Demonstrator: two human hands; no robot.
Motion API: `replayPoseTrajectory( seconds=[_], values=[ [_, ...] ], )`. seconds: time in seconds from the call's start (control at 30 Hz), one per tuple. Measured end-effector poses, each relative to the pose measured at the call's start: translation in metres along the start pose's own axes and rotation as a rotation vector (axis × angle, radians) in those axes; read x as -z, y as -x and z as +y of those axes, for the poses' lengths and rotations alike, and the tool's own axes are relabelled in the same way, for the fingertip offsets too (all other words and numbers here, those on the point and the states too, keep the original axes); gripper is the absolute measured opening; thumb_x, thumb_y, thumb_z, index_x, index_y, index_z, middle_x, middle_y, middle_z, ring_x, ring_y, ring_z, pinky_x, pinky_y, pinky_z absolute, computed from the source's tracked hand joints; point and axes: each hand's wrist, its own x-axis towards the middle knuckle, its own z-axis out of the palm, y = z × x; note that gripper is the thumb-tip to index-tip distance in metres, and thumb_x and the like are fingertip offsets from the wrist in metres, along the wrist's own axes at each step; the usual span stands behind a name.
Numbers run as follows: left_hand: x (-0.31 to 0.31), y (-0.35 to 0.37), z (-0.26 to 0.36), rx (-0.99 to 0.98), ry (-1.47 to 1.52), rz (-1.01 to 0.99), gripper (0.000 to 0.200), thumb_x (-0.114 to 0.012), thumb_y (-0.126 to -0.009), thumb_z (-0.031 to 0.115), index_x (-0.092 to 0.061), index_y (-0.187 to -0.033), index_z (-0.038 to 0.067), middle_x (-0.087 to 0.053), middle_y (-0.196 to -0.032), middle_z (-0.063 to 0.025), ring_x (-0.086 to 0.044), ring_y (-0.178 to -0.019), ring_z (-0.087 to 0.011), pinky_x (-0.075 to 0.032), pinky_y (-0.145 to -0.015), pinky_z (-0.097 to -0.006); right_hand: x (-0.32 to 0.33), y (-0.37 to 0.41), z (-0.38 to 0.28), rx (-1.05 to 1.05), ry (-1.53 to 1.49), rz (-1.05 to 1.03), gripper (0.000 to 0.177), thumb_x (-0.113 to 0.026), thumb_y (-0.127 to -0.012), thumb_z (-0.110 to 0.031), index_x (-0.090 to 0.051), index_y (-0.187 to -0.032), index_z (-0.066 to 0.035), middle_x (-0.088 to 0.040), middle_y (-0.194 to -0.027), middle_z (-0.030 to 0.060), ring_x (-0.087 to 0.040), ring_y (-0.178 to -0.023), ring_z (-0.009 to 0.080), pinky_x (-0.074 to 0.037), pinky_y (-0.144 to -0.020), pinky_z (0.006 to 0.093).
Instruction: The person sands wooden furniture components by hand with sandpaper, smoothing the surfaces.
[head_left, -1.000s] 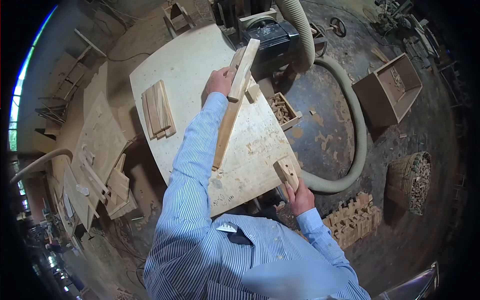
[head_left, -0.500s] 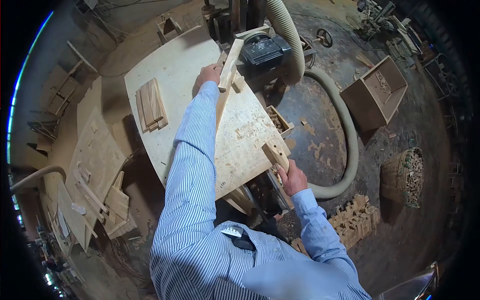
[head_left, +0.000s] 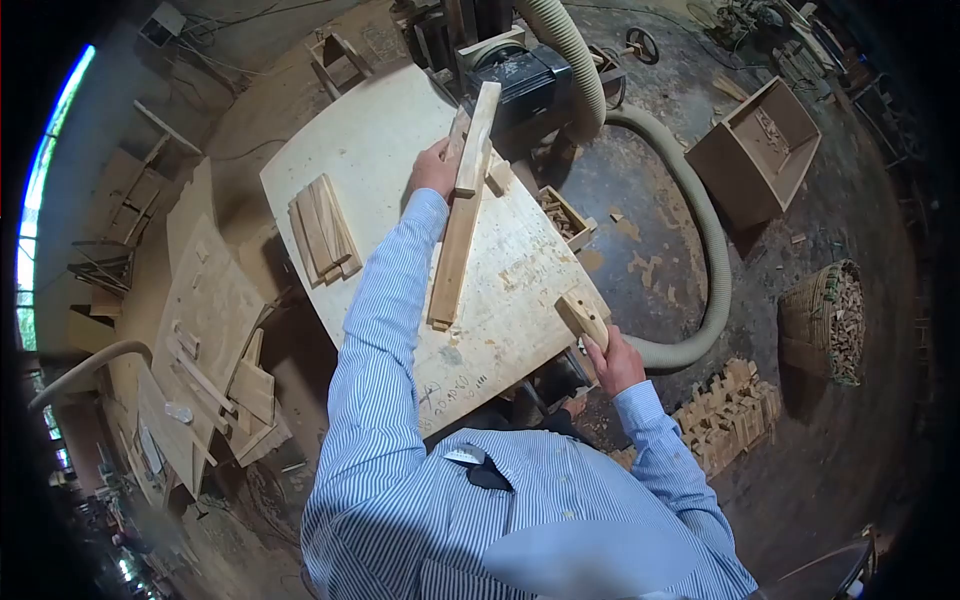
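Observation:
My left hand (head_left: 432, 170) is closed on the edge of a wooden piece beside a pale wooden block (head_left: 479, 138), near the machine side of the worktable (head_left: 390, 115). A longer wooden bar (head_left: 455, 265) extends from under that block towards me. At the table's right corner, my right hand (head_left: 615, 362) grips a short wooden piece (head_left: 583, 318) that has dark holes. Left of my left forearm, several flat wooden slats (head_left: 325, 230) lie side by side on the table.
A dark motor (head_left: 520, 85) stands behind the table, with a ribbed hose (head_left: 715, 250) curving right. On the floor are an open wooden box (head_left: 755, 155), a basket of offcuts (head_left: 822, 320) and stacked blocks (head_left: 728, 415). Boards (head_left: 205, 320) lean at left.
The view has shifted, so the table sits lower and further right. More of the long bar shows beside my left forearm. Both hands keep their places on the wood.

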Motion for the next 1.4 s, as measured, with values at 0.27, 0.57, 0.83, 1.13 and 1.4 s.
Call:
replayPoseTrajectory(
  seconds=[0.27, 0.57, 0.83, 1.13, 1.4],
  values=[
    [0.064, -0.007, -0.014, 0.366, 0.835, -0.253, 0.053, -0.071, -0.096, 0.009, -0.052, -0.144, -0.001, -0.071, -0.101, -0.0179, -0.073, -0.081, -0.0214, -0.058, -0.061, -0.0295, 0.015, 0.003, -0.011, -0.059, 0.008, -0.062, 0.042, -0.062, -0.101, -0.046, -0.057, -0.115, -0.007, -0.072, -0.096, 0.0269, -0.07, -0.09, 0.0483, -0.055, -0.075, 0.0568],
    [0.157, -0.102, -0.02, 0.282, 0.539, -0.718, 0.053, -0.074, -0.096, 0.013, -0.055, -0.145, 0.006, -0.068, -0.105, -0.0037, -0.065, -0.086, -0.01, -0.056, -0.075, -0.0236, 0.025, 0.004, -0.023, -0.107, 0.017, -0.092, 0.044, -0.063, -0.1, -0.046, -0.059, -0.121, -0.008, -0.073, -0.098, 0.0248, -0.071, -0.09, 0.0459, -0.057, -0.076, 0.0542],
    [0.03, -0.121, -0.045, 0.087, 0.447, -0.518, 0.064, -0.076, -0.092, 0.029, -0.055, -0.147, 0.003, -0.073, -0.104, -0.0089, -0.07, -0.091, -0.0179, -0.057, -0.082, -0.0344, 0.026, 0.003, -0.029, -0.114, 0.021, -0.086, 0.043, -0.064, -0.1, -0.043, -0.058, -0.123, -0.008, -0.073, -0.099, 0.0247, -0.071, -0.09, 0.0459, -0.057, -0.075, 0.0538],
    [0.032, 0.006, -0.031, -0.093, -0.178, -0.183, 0.05, -0.078, -0.084, 0.03, -0.068, -0.124, 0.001, -0.061, -0.12, -0.0239, -0.066, -0.107, -0.0405, -0.055, -0.096, -0.0478, 0.027, 0.002, -0.034, -0.131, 0.022, -0.102, 0.04, -0.066, -0.1, -0.039, -0.058, -0.122, -0.006, -0.072, -0.097, 0.0257, -0.072, -0.088, 0.0463, -0.057, -0.073, 0.0528],
    [0.005, -0.011, -0.009, -0.077, -0.096, -0.177, 0.039, -0.075, -0.087, 0.031, -0.072, -0.112, 0.001, -0.067, -0.107, -0.0224, -0.067, -0.101, -0.0395, -0.054, -0.092, -0.0455, 0.025, 0.002, -0.032, -0.13, 0.011, -0.086, 0.039, -0.067, -0.099, -0.038, -0.059, -0.119, -0.006, -0.073, -0.097, 0.0254, -0.072, -0.089, 0.0457, -0.057, -0.075, 0.0519]
  ],
)
